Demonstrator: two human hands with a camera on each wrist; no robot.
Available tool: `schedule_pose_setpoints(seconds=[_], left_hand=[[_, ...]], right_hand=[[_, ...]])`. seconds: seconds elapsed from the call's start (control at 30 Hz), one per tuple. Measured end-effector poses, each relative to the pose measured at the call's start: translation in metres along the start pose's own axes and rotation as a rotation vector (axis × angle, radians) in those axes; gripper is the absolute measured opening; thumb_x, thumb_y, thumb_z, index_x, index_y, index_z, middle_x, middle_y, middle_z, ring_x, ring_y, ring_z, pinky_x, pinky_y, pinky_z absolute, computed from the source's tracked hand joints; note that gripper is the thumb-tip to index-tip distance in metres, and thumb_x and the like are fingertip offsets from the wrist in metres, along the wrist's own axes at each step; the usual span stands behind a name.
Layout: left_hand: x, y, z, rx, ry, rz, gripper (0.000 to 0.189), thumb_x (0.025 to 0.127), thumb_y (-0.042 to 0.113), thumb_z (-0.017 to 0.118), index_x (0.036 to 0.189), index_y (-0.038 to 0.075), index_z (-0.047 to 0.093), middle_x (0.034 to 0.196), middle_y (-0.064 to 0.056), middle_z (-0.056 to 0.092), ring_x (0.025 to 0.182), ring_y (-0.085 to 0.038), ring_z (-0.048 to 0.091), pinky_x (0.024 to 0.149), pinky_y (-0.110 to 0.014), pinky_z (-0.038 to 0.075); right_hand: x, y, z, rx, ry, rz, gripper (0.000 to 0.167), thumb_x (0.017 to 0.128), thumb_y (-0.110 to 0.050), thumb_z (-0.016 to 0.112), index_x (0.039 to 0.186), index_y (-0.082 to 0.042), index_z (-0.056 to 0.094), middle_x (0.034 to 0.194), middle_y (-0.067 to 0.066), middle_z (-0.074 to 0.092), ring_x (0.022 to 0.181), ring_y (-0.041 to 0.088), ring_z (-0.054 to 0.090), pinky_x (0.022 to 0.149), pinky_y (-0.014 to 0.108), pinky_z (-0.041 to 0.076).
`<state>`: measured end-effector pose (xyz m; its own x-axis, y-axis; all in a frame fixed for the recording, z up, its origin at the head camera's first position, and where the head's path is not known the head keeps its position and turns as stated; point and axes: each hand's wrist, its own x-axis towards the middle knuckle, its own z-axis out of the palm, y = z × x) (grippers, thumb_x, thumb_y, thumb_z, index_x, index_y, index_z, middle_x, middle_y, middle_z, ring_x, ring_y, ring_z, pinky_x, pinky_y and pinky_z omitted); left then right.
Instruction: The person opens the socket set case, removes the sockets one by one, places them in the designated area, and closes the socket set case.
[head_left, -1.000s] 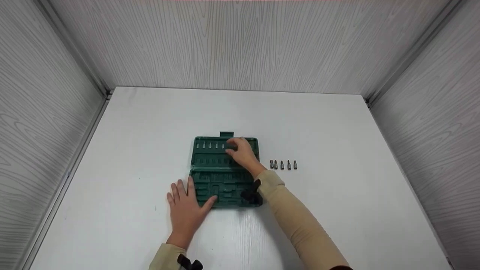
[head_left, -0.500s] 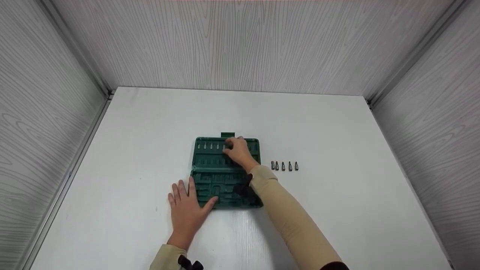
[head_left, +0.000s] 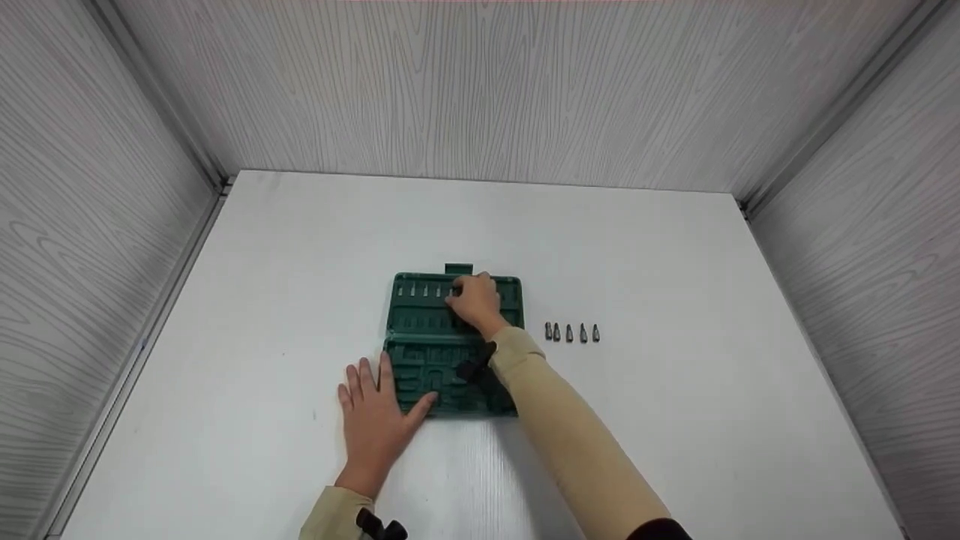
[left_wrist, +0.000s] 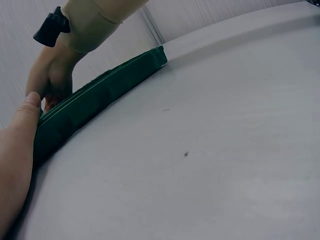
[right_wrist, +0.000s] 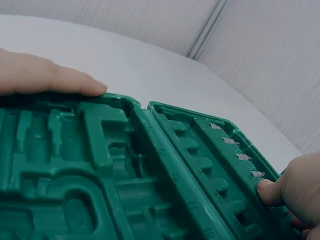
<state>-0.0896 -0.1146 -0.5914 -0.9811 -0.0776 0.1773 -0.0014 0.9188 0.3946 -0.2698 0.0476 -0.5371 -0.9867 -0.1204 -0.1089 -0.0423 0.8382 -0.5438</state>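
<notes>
An opened green bit case (head_left: 431, 337) lies on the white table, its molded slots facing up. Several small screwdriver bits (head_left: 425, 291) sit side by side in its far row; the right wrist view shows them as silver bits (right_wrist: 244, 157). With thumb and forefinger my right hand (head_left: 478, 300) pinches at a bit in that row, which the fingers mostly hide. My left hand (head_left: 375, 427) lies spread at the near left corner of the case, thumb (left_wrist: 31, 102) resting on its edge and forefinger along its left side.
To the right of the case, several dark bits (head_left: 570, 333) stand in a short line on the table (head_left: 675, 360). Light wood-grain panels (head_left: 480, 90) enclose the back and sides. The case's latch tab (head_left: 459, 268) sticks out at the far edge.
My right hand's thumb and forefinger have closed in at the far row, and its wrist and forearm have swung left over the case. The left hand keeps its place.
</notes>
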Motion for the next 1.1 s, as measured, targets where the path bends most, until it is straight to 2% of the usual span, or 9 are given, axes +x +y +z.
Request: schedule_pose_setpoints(seconds=[0.17, 0.27, 0.5, 0.73, 0.97, 1.1], left_hand=[[0.0, 0.0, 0.002, 0.0, -0.011, -0.009, 0.105, 0.076, 0.08, 0.039, 0.148, 0.006, 0.021, 0.147, -0.028, 0.019, 0.137, -0.043, 0.008, 0.105, -0.059, 0.006], [0.0, -0.001, 0.002, -0.008, -0.006, -0.007, 0.105, 0.076, 0.08, 0.041, 0.148, 0.006, 0.021, 0.147, -0.028, 0.02, 0.137, -0.044, 0.008, 0.105, -0.059, 0.005], [0.0, -0.001, 0.002, -0.003, 0.008, -0.001, 0.105, 0.076, 0.081, 0.038, 0.148, 0.006, 0.022, 0.146, -0.029, 0.021, 0.136, -0.044, 0.009, 0.105, -0.059, 0.006], [-0.001, -0.001, 0.003, -0.004, 0.009, -0.005, 0.105, 0.075, 0.081, 0.037, 0.148, 0.007, 0.022, 0.147, -0.028, 0.02, 0.137, -0.044, 0.008, 0.105, -0.059, 0.006], [-0.002, -0.001, 0.003, -0.021, 0.014, -0.009, 0.105, 0.075, 0.08, 0.04, 0.148, 0.007, 0.023, 0.147, -0.028, 0.021, 0.137, -0.044, 0.009, 0.105, -0.06, 0.007], [-0.001, -0.001, 0.002, -0.016, 0.01, -0.009, 0.105, 0.076, 0.08, 0.04, 0.148, 0.007, 0.022, 0.146, -0.029, 0.021, 0.136, -0.044, 0.009, 0.105, -0.059, 0.007]], right_hand=[[0.001, 0.0, 0.001, 0.107, 0.02, 0.061, 0.031, 0.087, -0.025, 0.067, 0.115, -0.014, 0.062, 0.119, 0.012, 0.047, 0.111, 0.027, 0.044, 0.092, 0.043, 0.037], [0.001, 0.0, 0.002, 0.153, 0.037, 0.067, 0.029, 0.085, -0.023, 0.068, 0.112, -0.016, 0.059, 0.117, 0.011, 0.046, 0.109, 0.027, 0.044, 0.091, 0.044, 0.036], [0.001, 0.001, 0.006, 0.145, 0.068, 0.065, 0.032, 0.088, -0.028, 0.065, 0.116, -0.014, 0.059, 0.117, 0.011, 0.047, 0.106, 0.026, 0.046, 0.089, 0.042, 0.039], [-0.001, 0.0, 0.008, 0.081, 0.101, 0.042, 0.023, 0.09, -0.027, 0.063, 0.106, -0.011, 0.066, 0.111, 0.01, 0.051, 0.105, 0.025, 0.048, 0.087, 0.041, 0.04], [-0.002, 0.004, 0.012, 0.098, 0.142, -0.008, 0.017, 0.091, -0.025, 0.061, 0.104, -0.015, 0.065, 0.109, 0.008, 0.051, 0.1, 0.024, 0.05, 0.085, 0.041, 0.041], [-0.001, 0.006, 0.009, 0.174, 0.146, -0.003, 0.015, 0.094, -0.024, 0.056, 0.106, -0.017, 0.062, 0.107, 0.006, 0.049, 0.093, 0.022, 0.05, 0.081, 0.041, 0.042]])
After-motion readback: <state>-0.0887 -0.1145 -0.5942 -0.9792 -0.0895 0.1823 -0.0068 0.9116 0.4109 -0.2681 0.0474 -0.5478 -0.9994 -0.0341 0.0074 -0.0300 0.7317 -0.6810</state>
